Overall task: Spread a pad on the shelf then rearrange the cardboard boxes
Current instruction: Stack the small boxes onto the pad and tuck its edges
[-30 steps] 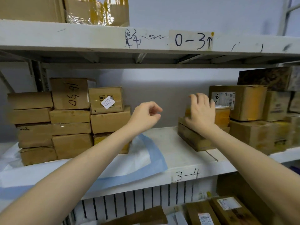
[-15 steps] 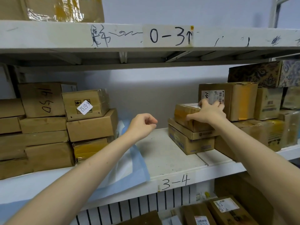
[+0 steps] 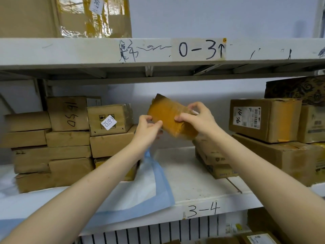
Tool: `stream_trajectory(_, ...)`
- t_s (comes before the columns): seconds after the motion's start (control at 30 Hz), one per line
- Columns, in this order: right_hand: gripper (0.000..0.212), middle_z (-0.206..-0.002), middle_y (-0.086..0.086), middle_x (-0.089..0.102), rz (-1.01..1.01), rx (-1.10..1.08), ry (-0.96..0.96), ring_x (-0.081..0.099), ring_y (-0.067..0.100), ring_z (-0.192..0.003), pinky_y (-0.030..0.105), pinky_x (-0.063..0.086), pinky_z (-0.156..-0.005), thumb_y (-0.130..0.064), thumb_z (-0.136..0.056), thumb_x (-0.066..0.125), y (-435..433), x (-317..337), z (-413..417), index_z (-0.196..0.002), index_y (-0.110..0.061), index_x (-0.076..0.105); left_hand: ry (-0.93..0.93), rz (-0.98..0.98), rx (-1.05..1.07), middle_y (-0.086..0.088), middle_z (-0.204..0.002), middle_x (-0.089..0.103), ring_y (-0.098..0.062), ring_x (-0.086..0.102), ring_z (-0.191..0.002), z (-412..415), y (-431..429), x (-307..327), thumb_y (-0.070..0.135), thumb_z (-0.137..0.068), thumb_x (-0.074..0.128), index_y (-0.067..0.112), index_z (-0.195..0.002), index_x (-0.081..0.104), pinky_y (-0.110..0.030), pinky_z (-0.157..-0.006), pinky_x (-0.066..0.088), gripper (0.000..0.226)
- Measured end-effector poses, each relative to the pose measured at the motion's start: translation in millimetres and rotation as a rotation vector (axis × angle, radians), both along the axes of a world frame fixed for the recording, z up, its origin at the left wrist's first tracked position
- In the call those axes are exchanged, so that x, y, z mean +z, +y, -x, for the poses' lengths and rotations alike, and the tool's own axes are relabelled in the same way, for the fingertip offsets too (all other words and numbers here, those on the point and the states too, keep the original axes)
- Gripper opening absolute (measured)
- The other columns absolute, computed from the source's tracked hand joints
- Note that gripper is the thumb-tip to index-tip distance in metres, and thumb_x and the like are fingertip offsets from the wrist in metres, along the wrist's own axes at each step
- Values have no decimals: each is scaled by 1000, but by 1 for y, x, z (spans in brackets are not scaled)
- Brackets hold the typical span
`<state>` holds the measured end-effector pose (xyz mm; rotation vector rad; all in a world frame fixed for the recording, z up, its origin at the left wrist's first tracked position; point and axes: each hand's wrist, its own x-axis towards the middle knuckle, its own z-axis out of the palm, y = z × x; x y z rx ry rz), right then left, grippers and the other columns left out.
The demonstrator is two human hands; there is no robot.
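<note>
A small cardboard box wrapped in yellow tape (image 3: 166, 112) is tilted in mid-air above the middle of the shelf (image 3: 198, 184). My right hand (image 3: 198, 118) grips its right end and my left hand (image 3: 149, 128) pinches its lower left edge. A white pad with blue edges (image 3: 149, 187) covers the left half of the shelf, its right border rumpled. Stacked cardboard boxes (image 3: 68, 143) stand on the pad at the left. Two flat boxes (image 3: 213, 161) lie stacked just right of the bare middle, partly behind my right forearm.
More boxes (image 3: 263, 118) crowd the shelf's right end, one with a dark patterned box (image 3: 299, 88) above. The upper shelf (image 3: 158, 50) marked 0-3 carries a large taped carton (image 3: 91, 16). Boxes (image 3: 258, 238) sit below the shelf edge marked 3-4.
My right hand lifted the small yellow-taped box off the stack of flat boxes and carried it left into the air. My left hand rose and took hold of its left edge.
</note>
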<state>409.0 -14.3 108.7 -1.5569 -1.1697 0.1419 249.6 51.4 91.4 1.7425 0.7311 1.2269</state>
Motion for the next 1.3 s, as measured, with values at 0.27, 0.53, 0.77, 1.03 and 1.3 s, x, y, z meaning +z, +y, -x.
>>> stream_trajectory(0.27,67,-125,15,55,51,537,1084,55,40,-110,62,47,-89,-61,-71,68,5,-9,11,-125,-25,55,-100,-53,66,-4,-107,56,-22,59,-106,33,5,11,6,-87,63,14,-135,37,-42,-100,48,56)
stream_trajectory(0.53,73,-123,17,64,99,645,1220,58,36,-114,51,42,-99,-74,-74,50,-4,-25,12,-121,-20,64,-164,-149,137,-4,-99,51,-13,55,-86,37,-4,8,22,-78,76,14,-127,38,-37,-84,50,63)
stream_trajectory(0.77,81,-130,21,59,72,791,1204,57,38,-110,47,46,-91,-75,-76,45,-16,-25,30,-125,-13,61,-313,450,-370,-8,-123,60,-27,61,-110,40,-14,13,32,-70,79,19,-130,45,-55,-88,51,70)
stream_trajectory(1.03,108,-136,6,56,-75,871,813,51,28,-126,67,34,-101,-45,-45,90,-6,-41,53,-140,-23,42,-596,568,-367,-11,-104,69,-28,66,-100,53,-12,20,22,-79,74,12,-119,57,-52,-86,53,44)
stream_trajectory(1.3,91,-130,-4,48,-537,209,199,52,6,-116,22,45,-96,-4,-65,85,-3,-21,50,-138,-16,33,-62,56,128,-5,-109,59,-21,62,-98,90,5,31,29,-87,66,13,-134,39,-35,-77,55,56)
